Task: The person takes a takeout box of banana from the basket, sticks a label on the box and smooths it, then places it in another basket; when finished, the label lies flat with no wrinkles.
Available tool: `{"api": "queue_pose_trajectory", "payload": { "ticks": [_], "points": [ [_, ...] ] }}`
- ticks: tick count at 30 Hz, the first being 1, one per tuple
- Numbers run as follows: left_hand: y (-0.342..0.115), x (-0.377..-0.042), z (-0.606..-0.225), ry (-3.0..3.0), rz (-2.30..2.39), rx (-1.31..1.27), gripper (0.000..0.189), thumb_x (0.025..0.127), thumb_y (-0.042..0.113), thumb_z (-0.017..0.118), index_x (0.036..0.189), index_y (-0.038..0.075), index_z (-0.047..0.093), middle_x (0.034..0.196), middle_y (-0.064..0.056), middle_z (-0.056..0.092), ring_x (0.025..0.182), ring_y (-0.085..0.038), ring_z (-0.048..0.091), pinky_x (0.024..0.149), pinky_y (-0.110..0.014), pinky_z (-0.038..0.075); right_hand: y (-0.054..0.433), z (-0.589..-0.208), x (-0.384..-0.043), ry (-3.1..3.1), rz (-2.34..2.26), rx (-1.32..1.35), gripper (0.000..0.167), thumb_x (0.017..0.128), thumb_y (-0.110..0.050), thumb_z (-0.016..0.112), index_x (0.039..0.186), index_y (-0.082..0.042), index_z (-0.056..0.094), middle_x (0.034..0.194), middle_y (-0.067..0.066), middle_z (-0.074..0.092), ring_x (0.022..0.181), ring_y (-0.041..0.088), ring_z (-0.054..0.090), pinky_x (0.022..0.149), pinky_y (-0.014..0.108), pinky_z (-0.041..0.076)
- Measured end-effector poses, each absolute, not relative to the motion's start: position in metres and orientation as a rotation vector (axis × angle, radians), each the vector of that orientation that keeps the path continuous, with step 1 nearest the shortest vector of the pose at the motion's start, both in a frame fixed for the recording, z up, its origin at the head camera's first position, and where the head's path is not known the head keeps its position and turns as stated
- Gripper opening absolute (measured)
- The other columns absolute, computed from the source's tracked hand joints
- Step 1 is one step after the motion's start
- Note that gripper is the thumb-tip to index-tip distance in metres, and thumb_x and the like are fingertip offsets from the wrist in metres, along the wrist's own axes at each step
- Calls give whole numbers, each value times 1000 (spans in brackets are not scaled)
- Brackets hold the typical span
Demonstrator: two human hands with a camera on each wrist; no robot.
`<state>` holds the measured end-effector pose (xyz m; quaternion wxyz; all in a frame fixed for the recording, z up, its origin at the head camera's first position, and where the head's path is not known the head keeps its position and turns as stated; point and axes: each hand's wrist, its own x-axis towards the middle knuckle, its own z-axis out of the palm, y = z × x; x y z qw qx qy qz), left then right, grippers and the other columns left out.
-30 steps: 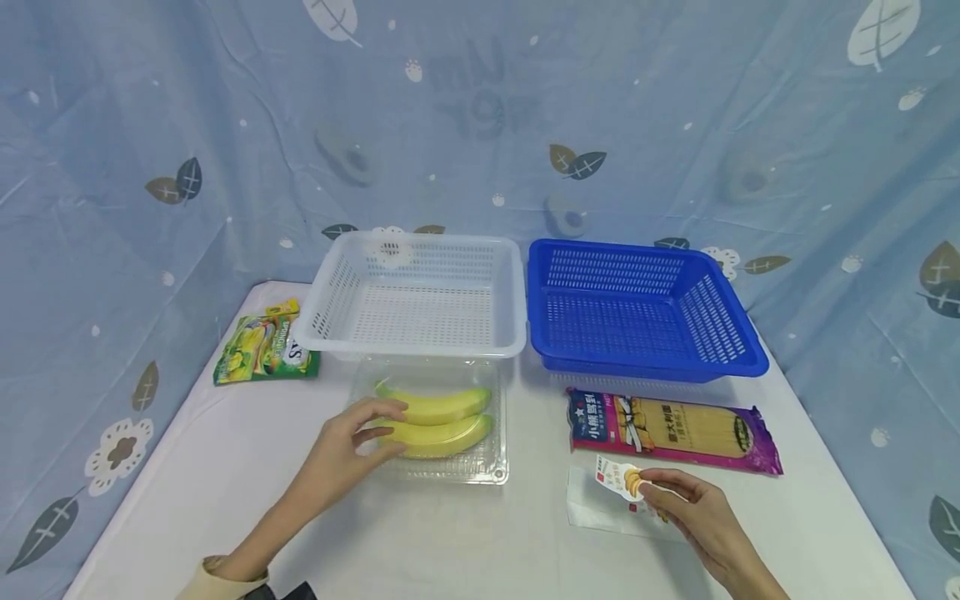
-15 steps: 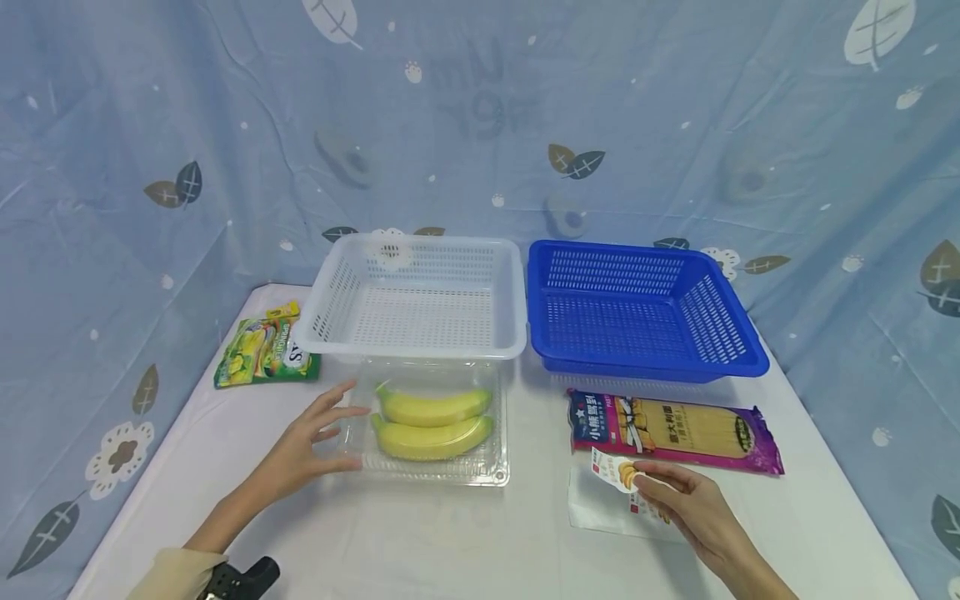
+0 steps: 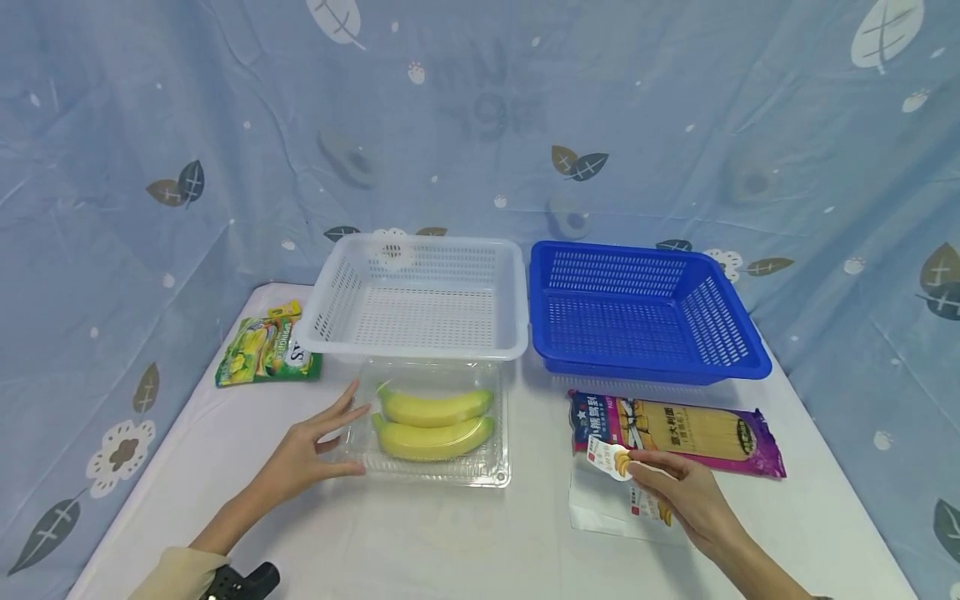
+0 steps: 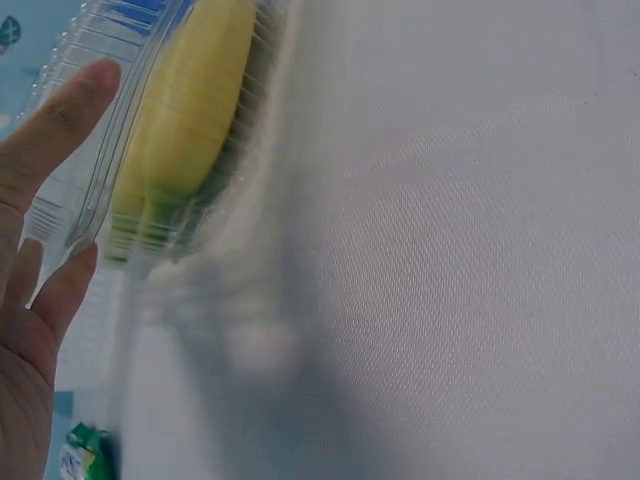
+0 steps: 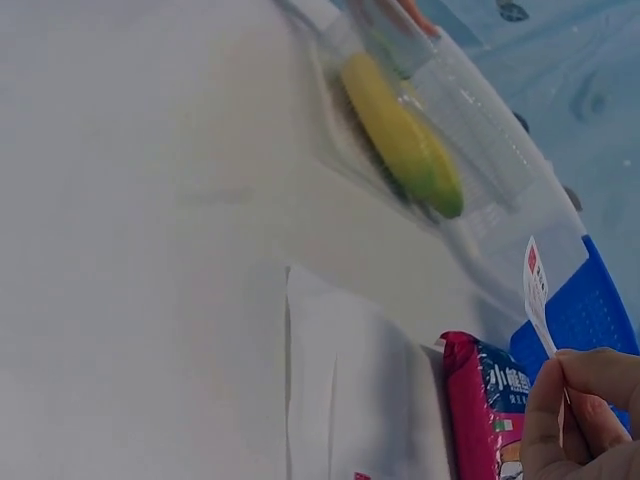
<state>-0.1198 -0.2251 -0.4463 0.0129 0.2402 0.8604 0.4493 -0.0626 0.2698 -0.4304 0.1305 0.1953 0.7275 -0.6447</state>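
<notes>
Two yellow bananas (image 3: 435, 425) lie inside a clear plastic container (image 3: 491, 476); its lid appears closed. At the container's left side, my left hand (image 3: 300, 454) rests with thumb and fingers spread apart. The left wrist view shows the thumb (image 4: 70, 110) and fingers against the clear plastic (image 4: 100, 170). Between thumb and index finger, my right hand (image 3: 686, 496) pinches a small white label (image 3: 603, 457) printed with bananas. Below it lies a white label sheet (image 3: 596, 508) with another banana label (image 3: 649, 505) on it, partly hidden by the right hand.
A white basket (image 3: 420, 344) and a blue basket (image 3: 645, 364) stand side by side behind the container. A pack of spaghetti (image 3: 690, 432) lies in front of the blue one. At the far left are a green snack bag (image 3: 262, 350) and a small yellow packet (image 3: 285, 309).
My left hand has moved left from over the bananas to the container's left side. The right hand has lifted the label slightly up and to the left.
</notes>
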Motion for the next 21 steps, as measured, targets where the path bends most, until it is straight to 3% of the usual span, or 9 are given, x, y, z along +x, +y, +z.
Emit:
{"api": "queue_pose_trajectory", "payload": {
  "ticks": [10, 21],
  "points": [
    [-225, -120, -443, 2645, 1416, 680, 81, 66, 26, 86, 136, 3, 53, 157, -9, 21, 134, -43, 30, 85, -37, 52, 263, -414, -74, 2074, -1912, 454, 42, 90, -12, 69, 124, 9, 56, 105, 1, 64, 91, 10, 66, 90, 31, 51],
    [-223, -120, -440, 2611, 1419, 620, 79, 65, 27, 87, 134, 5, 55, 157, -9, 22, 135, -41, 30, 86, -35, 52, 246, -398, -83, 2102, -1850, 369, 38, 89, -17, 71, 120, 4, 63, 109, 6, 63, 94, 14, 66, 92, 33, 50]
  ]
}}
